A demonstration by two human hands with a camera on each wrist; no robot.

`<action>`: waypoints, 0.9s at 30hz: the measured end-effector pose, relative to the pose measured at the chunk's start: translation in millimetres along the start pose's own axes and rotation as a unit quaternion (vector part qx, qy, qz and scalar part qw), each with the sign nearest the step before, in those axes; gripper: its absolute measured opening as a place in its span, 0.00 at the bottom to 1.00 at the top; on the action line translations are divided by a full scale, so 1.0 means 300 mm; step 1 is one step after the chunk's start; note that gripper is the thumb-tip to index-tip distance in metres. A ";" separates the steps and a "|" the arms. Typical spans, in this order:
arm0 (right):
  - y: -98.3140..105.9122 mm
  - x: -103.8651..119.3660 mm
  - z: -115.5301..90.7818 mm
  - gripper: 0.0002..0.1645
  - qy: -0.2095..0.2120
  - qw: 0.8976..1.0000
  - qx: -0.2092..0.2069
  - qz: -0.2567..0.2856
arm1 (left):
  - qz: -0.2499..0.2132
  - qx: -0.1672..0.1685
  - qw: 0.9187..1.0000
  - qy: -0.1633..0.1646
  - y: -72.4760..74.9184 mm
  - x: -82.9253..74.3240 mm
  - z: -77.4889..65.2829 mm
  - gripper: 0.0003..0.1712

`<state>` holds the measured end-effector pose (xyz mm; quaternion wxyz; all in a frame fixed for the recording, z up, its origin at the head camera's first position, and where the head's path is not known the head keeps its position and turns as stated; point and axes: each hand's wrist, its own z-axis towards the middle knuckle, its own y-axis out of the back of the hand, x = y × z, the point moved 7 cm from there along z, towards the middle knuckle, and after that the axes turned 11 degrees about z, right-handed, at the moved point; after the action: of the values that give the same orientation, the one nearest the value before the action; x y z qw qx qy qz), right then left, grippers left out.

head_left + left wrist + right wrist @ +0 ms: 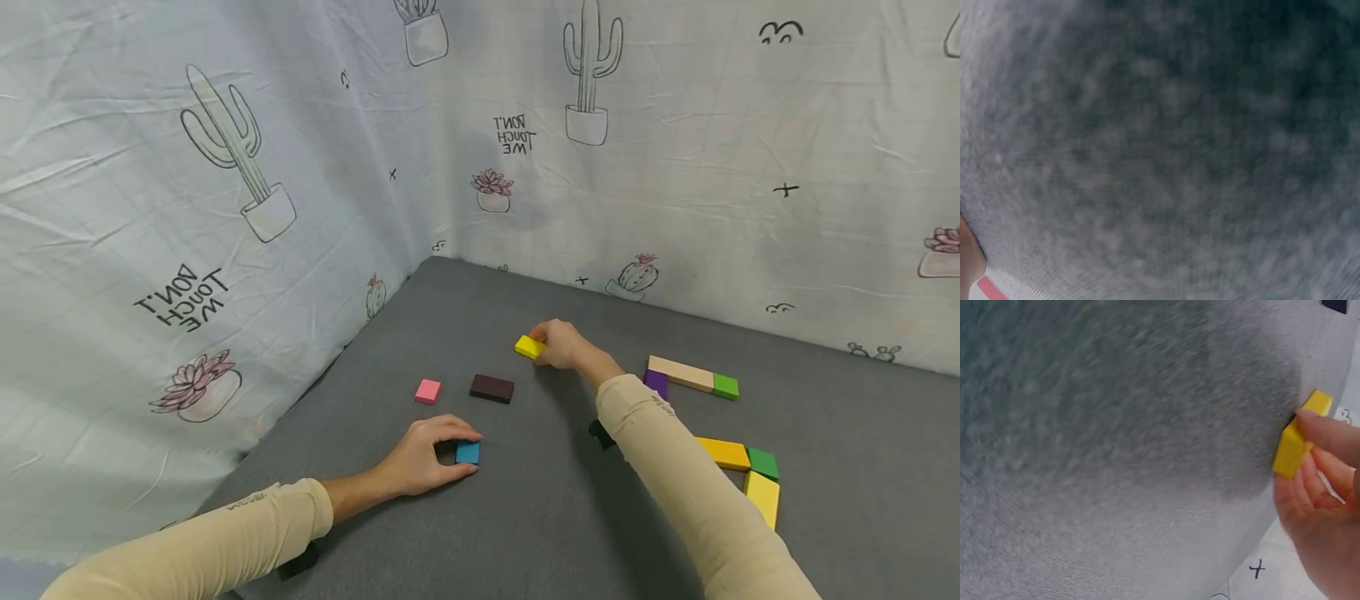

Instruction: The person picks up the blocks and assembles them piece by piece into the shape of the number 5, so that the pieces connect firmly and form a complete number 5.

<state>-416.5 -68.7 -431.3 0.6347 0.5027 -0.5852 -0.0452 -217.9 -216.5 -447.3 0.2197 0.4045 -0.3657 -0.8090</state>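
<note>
My left hand (427, 457) rests low over the grey surface (540, 492), with thumb and fingers at opposite edges of a small blue block (467, 452). Farther out, my right hand (561, 343) pinches a yellow block (528, 347). In the right wrist view, the thumb lies across one face of that yellow block (1289, 454), and the fingers are behind it. A dark brown block (492, 388) and a small pink block (428, 392) lie between the two hands. Only a sliver of the left hand (969, 259) shows in the left wrist view.
To the right, several blocks form a line: a tan block (681, 373), a light green one (725, 386), a purple one (656, 382), an orange one (723, 453), a dark green one (763, 463) and a pale yellow one (762, 497). My right sleeve hides part. Printed cloth (690, 167) hangs behind.
</note>
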 end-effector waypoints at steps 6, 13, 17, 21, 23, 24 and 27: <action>0.016 0.002 -0.026 0.28 -0.008 1.000 0.008 -0.010 | 0.008 -0.016 1.000 -0.010 0.005 -0.011 0.002 0.21; 0.077 -0.005 -0.085 0.27 0.027 1.000 -0.007 0.004 | 0.019 -0.045 0.999 -0.018 0.014 -0.014 -0.001 0.20; 0.125 -0.019 -0.127 0.27 0.045 0.999 -0.018 0.004 | 0.015 -0.056 0.998 -0.025 0.015 -0.014 -0.001 0.21; 0.173 -0.031 -0.174 0.27 0.051 0.998 -0.028 0.016 | -0.002 -0.058 0.998 -0.027 0.014 -0.015 -0.001 0.23; 0.195 -0.037 -0.194 0.26 0.051 0.998 -0.032 0.025 | -0.012 -0.059 0.998 -0.029 0.014 -0.018 0.000 0.23; 0.207 -0.036 -0.205 0.26 0.050 0.998 -0.033 0.030 | -0.013 -0.059 0.998 -0.028 0.014 -0.017 0.000 0.23; 0.242 -0.039 -0.238 0.27 0.044 0.997 -0.035 0.059 | -0.010 -0.054 0.998 -0.021 0.012 -0.014 0.000 0.22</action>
<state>-402.4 16.2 -375.7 0.6785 0.4463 -0.5835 -0.0054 -215.4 -216.0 -442.6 0.2252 0.3785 -0.3218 -0.8381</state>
